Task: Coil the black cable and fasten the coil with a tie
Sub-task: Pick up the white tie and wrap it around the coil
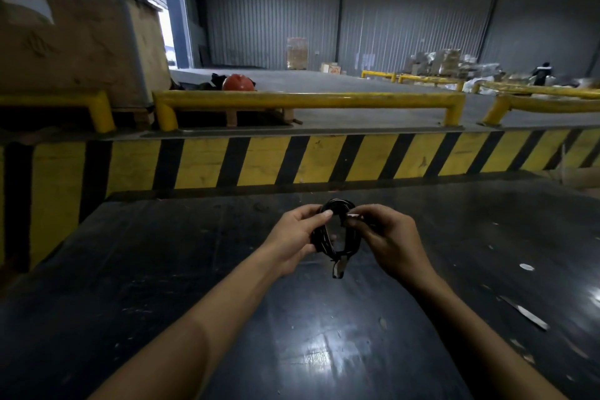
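The black cable (351,238) is wound into a small oval coil, held upright above the dark table (194,269). My left hand (297,237) grips the coil's left side, thumb on top. My right hand (388,239) pinches its upper right side, where a small pale piece, perhaps the tie (353,215), shows at the fingertips. A plug end (338,267) hangs from the bottom of the coil. What the right fingers hold exactly is partly hidden.
A yellow and black striped barrier (292,159) runs behind the table, with yellow rails (308,100) above it. A wooden crate (74,42) stands at the left, next to a red helmet (238,83). A thin pale strip (524,313) lies on the table at the right. A person (541,73) is far off.
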{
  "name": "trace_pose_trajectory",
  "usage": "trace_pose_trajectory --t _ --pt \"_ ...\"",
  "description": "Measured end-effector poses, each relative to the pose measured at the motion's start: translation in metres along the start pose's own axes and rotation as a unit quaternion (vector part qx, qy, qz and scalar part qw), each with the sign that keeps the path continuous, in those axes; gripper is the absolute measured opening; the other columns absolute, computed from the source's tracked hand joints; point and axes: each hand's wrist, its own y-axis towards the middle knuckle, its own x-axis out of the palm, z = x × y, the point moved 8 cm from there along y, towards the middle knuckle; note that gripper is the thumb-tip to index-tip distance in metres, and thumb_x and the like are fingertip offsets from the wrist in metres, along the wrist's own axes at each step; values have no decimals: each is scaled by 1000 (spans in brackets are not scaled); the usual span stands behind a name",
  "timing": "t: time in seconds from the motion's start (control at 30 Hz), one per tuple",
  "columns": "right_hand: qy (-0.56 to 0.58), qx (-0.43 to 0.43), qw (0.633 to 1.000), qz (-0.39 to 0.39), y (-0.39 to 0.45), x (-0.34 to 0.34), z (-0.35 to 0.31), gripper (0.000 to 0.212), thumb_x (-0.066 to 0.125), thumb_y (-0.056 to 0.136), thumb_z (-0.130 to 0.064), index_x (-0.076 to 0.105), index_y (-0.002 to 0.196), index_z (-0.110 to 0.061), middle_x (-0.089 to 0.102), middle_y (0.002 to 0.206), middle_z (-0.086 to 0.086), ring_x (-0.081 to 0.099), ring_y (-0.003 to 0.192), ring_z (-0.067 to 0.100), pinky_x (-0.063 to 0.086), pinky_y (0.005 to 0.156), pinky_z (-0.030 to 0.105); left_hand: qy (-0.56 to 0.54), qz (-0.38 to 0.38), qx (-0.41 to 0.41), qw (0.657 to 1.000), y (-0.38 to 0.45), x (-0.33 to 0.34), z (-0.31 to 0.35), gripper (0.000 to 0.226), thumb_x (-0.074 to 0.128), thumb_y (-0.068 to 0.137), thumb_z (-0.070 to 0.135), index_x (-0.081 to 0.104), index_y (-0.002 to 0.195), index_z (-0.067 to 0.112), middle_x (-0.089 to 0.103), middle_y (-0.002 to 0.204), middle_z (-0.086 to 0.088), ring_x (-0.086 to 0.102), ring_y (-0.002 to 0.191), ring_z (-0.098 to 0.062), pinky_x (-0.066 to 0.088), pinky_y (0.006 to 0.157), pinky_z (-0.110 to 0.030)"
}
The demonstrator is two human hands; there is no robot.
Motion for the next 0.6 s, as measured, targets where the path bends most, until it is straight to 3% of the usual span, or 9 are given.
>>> trace_pose_trajectory --t 0.17,0.33,0.5,0.6 --pt "-95 -63 993 41 10 -4 2 21 70 77 0 72 96 -8 67 95 1 60 83 5 45 72 1 12 -24 13 1000 12 13 5 20 58 90 14 63 108 8 69 103 -11 70 88 -24 59 73 -38" --pt "-146 -60 986 45 12 -9 12 21 67 81 -1 69 101 -6 72 96 14 69 81 23 57 67 28 -1 -10 5 1000 23 17 6 24 59 89 9 55 112 4 67 107 -15 71 85 -23 60 73 -38" --pt "-161 -41 986 17 8 -8 22 16 59 88 -10 61 104 -12 73 94 11 70 79 23 59 60 38 21 -34 8 999 26 30 4 19 59 89 12 60 108 9 67 108 -13 70 92 -24 59 76 -40" --pt "-173 -40 984 11 7 -12 23 15 57 89 -11 57 104 -13 72 91 11 69 76 23 57 56 35 24 -42 5 999 25 39 1 19 61 88 13 61 106 11 64 113 -16 68 98 -28 58 81 -45"
